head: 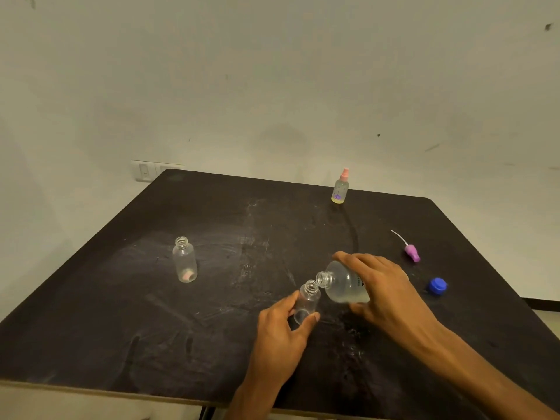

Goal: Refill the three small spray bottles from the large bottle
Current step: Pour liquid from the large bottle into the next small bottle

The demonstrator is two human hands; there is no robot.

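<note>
My right hand point(385, 289) grips the large clear bottle point(342, 283), tipped left with its open neck beside the mouth of a small clear bottle point(307, 301). My left hand point(281, 328) holds that small bottle upright on the black table point(121, 313). No liquid stream is visible between them. A second small open bottle point(185, 263) with a pink patch at its base stands at the left. A third small bottle point(341, 187) with a pink spray top stands at the far edge.
A purple spray head point(411, 251) with a white tube lies on the table at the right. A blue cap point(437, 286) lies just right of my right hand. A white wall with a switch plate point(145, 171) is behind the table.
</note>
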